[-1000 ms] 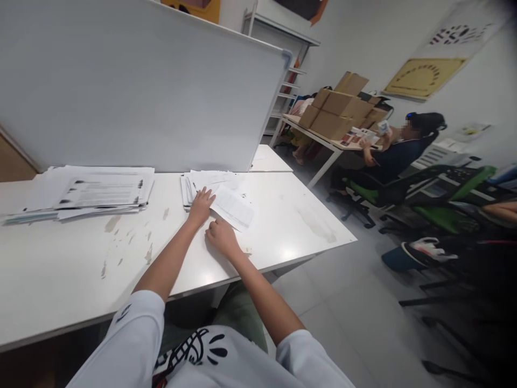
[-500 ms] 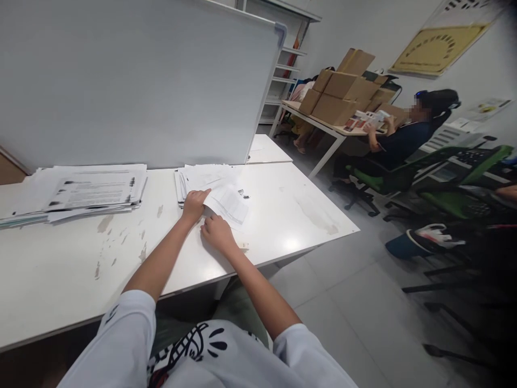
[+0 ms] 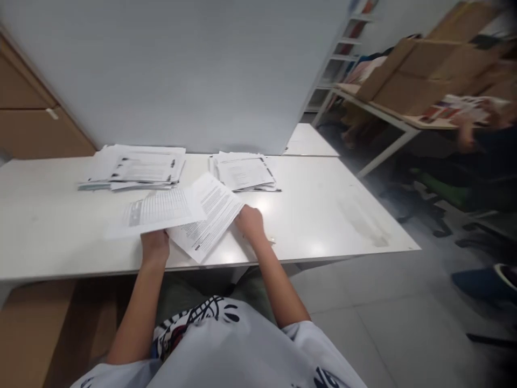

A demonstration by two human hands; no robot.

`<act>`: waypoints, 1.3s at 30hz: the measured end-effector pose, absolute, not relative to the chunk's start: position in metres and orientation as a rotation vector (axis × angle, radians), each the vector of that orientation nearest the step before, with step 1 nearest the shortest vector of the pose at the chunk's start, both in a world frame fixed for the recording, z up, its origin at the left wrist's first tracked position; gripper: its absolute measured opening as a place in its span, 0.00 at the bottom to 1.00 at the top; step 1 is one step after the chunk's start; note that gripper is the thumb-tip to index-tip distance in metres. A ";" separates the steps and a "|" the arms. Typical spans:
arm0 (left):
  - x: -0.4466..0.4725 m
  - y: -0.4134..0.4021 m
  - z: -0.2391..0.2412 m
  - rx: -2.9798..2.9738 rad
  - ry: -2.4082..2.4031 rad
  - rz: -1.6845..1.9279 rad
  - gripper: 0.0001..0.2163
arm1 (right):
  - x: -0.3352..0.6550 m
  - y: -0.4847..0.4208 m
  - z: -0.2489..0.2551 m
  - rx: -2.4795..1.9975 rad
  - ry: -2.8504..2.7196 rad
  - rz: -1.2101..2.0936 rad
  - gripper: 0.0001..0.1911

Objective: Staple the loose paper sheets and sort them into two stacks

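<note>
the left hand pinches a form by its near edge, the right hand a printed page by its right corner, overlapping before two paper piles, probably gripped at the margins to leave print readable

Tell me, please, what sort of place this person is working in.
Probably an office or paperwork room: printed sheets are held over a white table, paper stacks lie on it, and cardboard boxes are piled beyond.

Glare on tabletop, blurry right side
</note>
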State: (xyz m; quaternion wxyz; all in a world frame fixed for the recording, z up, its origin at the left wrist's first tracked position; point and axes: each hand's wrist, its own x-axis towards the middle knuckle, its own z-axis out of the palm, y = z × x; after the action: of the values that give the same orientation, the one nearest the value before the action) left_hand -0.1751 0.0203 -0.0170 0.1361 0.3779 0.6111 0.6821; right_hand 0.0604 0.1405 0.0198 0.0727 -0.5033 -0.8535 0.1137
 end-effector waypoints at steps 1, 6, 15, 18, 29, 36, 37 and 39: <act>-0.174 0.003 -0.023 0.962 1.825 1.994 0.16 | 0.061 0.139 0.022 -1.525 -2.568 0.346 0.16; -0.159 -0.049 -0.024 0.189 1.791 2.053 0.15 | 0.064 0.124 0.034 -1.470 -2.556 0.539 0.22; -0.171 -0.099 0.013 1.056 2.635 1.196 0.16 | 0.045 0.050 -0.012 -0.987 -2.759 0.652 0.29; -0.170 -0.106 0.027 1.398 2.806 0.940 0.25 | 0.036 0.033 -0.032 -1.221 -2.503 0.543 0.29; -0.151 -0.103 -0.010 2.031 2.305 0.202 0.29 | 0.096 0.015 -0.032 -1.117 -1.761 0.624 0.20; -0.149 -0.091 -0.014 1.971 2.313 0.235 0.28 | 0.104 0.000 -0.047 -1.101 -2.268 0.501 0.29; -0.150 -0.091 -0.014 1.977 2.287 0.273 0.29 | 0.102 0.001 -0.049 -1.106 -2.327 0.466 0.29; -0.151 -0.094 -0.013 1.975 2.200 0.380 0.30 | 0.100 0.002 -0.052 -1.105 -2.382 0.391 0.26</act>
State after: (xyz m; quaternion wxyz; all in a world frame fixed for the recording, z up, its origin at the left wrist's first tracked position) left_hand -0.1509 -0.0939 -0.0135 0.0801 0.6604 0.7357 0.1270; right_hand 0.1001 0.0023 -0.0520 0.2408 -0.4040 -0.8708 0.1429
